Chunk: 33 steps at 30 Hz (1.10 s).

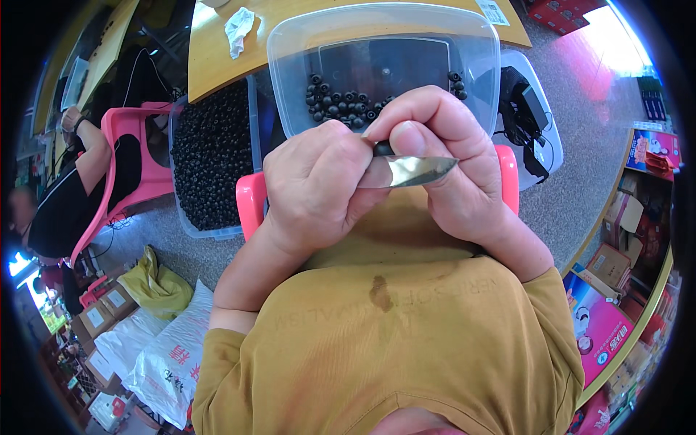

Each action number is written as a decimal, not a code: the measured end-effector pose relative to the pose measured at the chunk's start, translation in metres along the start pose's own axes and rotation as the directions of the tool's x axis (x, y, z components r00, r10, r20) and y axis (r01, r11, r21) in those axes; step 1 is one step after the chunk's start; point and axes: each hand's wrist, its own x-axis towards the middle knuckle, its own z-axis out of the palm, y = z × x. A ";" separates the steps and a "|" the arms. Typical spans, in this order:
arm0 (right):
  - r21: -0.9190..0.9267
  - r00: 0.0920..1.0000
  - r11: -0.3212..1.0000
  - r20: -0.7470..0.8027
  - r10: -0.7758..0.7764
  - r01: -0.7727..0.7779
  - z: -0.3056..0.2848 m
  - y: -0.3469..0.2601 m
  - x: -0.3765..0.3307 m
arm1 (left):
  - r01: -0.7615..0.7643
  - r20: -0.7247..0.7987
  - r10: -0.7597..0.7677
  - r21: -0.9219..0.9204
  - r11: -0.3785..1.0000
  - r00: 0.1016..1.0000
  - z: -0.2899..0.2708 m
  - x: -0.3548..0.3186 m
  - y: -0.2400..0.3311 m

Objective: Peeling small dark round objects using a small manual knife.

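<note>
My left hand [315, 181] is closed in a fist, with a knife [409, 171] coming out of it; the short, shiny blade points to the right, and the handle is hidden in the fist. My right hand [453, 156] pinches a small round black piece [383, 148] between thumb and fingers, right above the blade. My fingers cover much of that piece, so its exact kind is unclear. Both hands meet in front of my chest. Just beyond them, a clear plastic tub [384, 25] holds several similar round black pieces [348, 105].
Left of the tub, a larger bin [217, 152] is full of black pieces. A wooden table [210, 51] carries a crumpled tissue [238, 30]. At the right, a white container [545, 134] holds black cables. A person [90, 148] sits near a pink chair [156, 170]; sacks [170, 366] lie lower left.
</note>
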 end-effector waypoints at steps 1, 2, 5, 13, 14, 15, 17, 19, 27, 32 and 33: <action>0.000 1.000 1.000 -0.001 0.000 0.000 0.000 0.000 0.000 | 0.001 0.021 -0.001 -0.003 1.000 1.000 -0.001 0.000 0.000; 0.046 0.999 0.998 -0.006 0.037 -0.037 0.001 -0.001 -0.001 | 0.001 0.020 -0.001 -0.002 1.000 1.000 0.000 -0.001 -0.001; 0.088 0.997 0.993 -0.008 0.075 -0.074 0.002 -0.003 -0.001 | -0.021 -0.008 0.021 0.022 1.000 1.000 0.002 -0.004 -0.002; 0.067 0.999 0.996 0.011 0.051 -0.052 0.005 -0.004 -0.003 | 0.000 -0.089 0.000 0.001 1.000 0.996 0.001 0.000 0.005; 0.107 0.994 0.989 0.003 0.106 -0.105 0.006 -0.005 -0.003 | 0.000 -0.088 0.000 0.001 1.000 0.996 0.001 0.001 0.003; 0.147 0.987 0.976 -0.003 0.160 -0.158 0.007 -0.005 -0.003 | -0.022 -0.094 0.020 -0.023 0.999 0.995 0.002 0.001 0.001; 0.219 0.977 0.953 -0.002 0.214 -0.209 0.008 -0.010 -0.002 | -0.046 -0.101 0.041 -0.046 0.998 0.994 0.002 0.000 -0.001; 0.288 0.964 0.923 0.004 0.267 -0.257 0.009 -0.013 -0.001 | -0.017 -0.066 0.018 0.015 1.000 0.998 -0.001 -0.003 0.000; 0.354 0.946 0.892 -0.054 0.319 -0.281 0.013 -0.010 0.000 | -0.017 -0.028 0.017 -0.028 0.999 0.999 -0.001 -0.003 0.000; 0.394 0.944 0.867 0.000 0.331 -0.305 0.009 -0.009 0.000 | -0.004 -0.025 0.003 -0.052 0.999 1.000 -0.001 -0.003 0.001; 0.396 0.934 0.855 0.024 0.355 -0.335 0.007 -0.010 0.000 | 0.005 -0.027 -0.006 -0.037 0.999 1.000 -0.001 -0.003 0.001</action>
